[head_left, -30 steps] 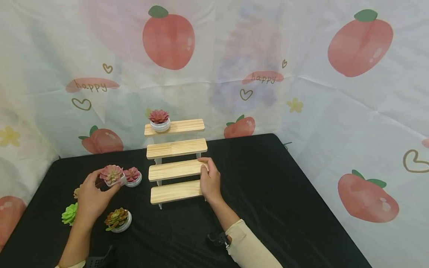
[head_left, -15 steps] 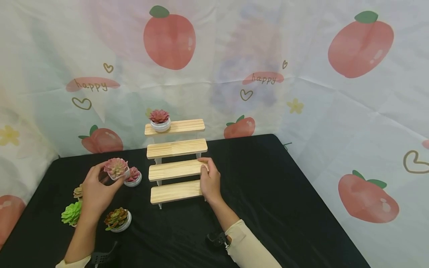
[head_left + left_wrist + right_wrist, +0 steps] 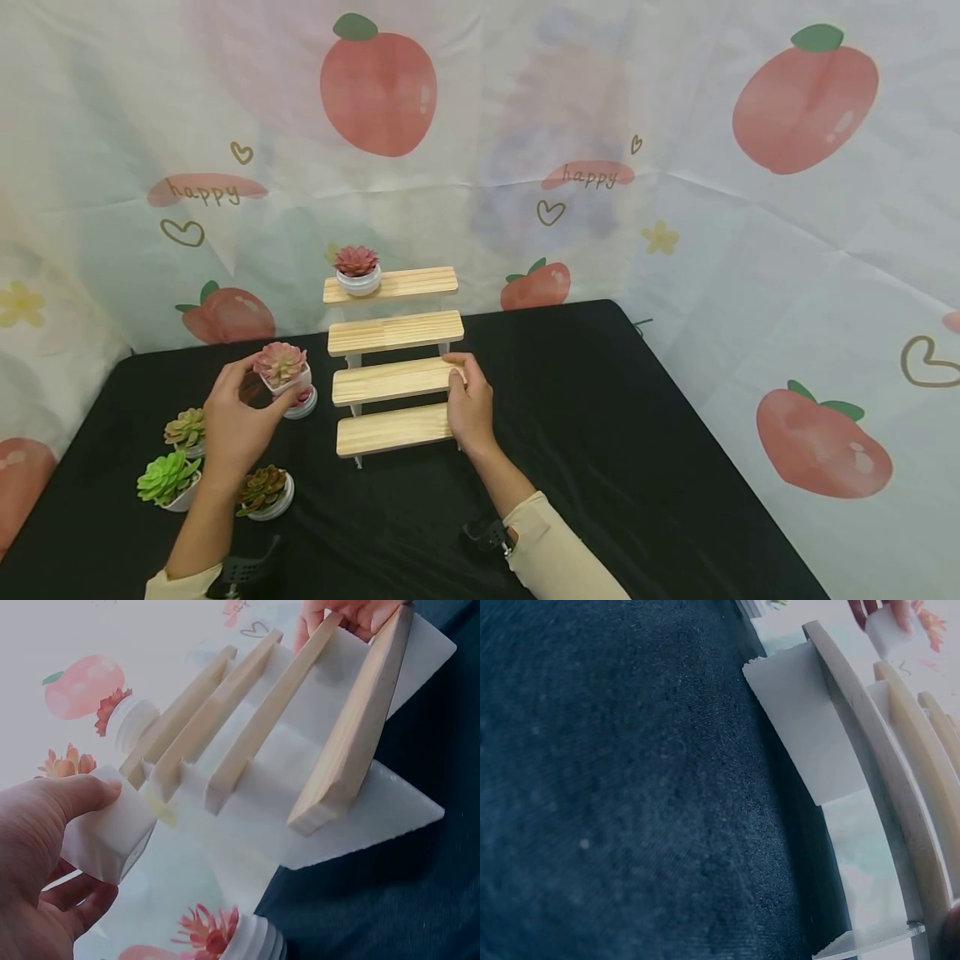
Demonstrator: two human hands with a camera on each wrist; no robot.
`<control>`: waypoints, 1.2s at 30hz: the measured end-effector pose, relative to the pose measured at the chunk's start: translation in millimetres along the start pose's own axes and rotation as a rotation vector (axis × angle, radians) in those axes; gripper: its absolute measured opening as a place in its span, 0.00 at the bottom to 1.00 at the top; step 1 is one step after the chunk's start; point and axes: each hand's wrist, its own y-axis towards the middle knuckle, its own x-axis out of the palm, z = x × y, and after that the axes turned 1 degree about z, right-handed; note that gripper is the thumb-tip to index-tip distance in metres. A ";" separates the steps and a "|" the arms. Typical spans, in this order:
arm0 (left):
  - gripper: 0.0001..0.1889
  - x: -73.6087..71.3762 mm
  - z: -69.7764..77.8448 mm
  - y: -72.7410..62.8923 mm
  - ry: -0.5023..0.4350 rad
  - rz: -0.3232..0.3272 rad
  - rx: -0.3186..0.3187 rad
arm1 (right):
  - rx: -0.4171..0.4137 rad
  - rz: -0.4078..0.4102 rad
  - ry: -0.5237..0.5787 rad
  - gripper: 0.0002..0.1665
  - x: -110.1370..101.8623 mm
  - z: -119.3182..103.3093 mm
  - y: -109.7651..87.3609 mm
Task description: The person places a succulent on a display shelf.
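My left hand (image 3: pixel 243 421) pinches a pale pink succulent (image 3: pixel 282 364) by its white angular pot (image 3: pixel 112 832), thumb on one side and fingers on the other, raised left of a stepped display stand (image 3: pixel 393 381). That stand has several wooden shelves on clear side supports. At its right end, my right hand (image 3: pixel 471 408) grips the edge of the lower shelves. A red succulent (image 3: pixel 358 275) in a round white pot occupies the left of the top shelf. Partly hidden beneath the held pot is another potted pink succulent (image 3: pixel 303 406) lying on the table.
On the left of the black-covered table (image 3: pixel 600 467) are a bright green succulent (image 3: pixel 167 479), a yellowish-green one (image 3: pixel 185 428) and a brownish one (image 3: pixel 264 490), all in white pots. A peach-printed curtain (image 3: pixel 465 217) hangs behind.
My left hand has moved right and slightly away with the pale pink succulent, now covering much of the pink one behind and uncovering the green ones. The right hand and stand stay put.
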 end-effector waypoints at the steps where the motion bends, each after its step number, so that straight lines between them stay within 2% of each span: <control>1: 0.32 1.5 0.7 0.4 -0.003 -0.001 0.000 | 0.001 0.000 -0.001 0.18 0.1 0.1 0.0; 14: 0.30 22.0 16.1 9.4 -0.108 -0.024 0.092 | 0.013 0.011 -0.001 0.18 2.4 0.8 0.0; 28: 0.28 42.3 27.0 11.4 -0.147 -0.056 0.095 | 0.005 0.010 -0.008 0.18 1.7 1.7 0.3; 36: 0.25 60.3 37.3 17.3 -0.210 -0.098 0.078 | 0.004 0.018 -0.011 0.17 1.4 0.1 -0.1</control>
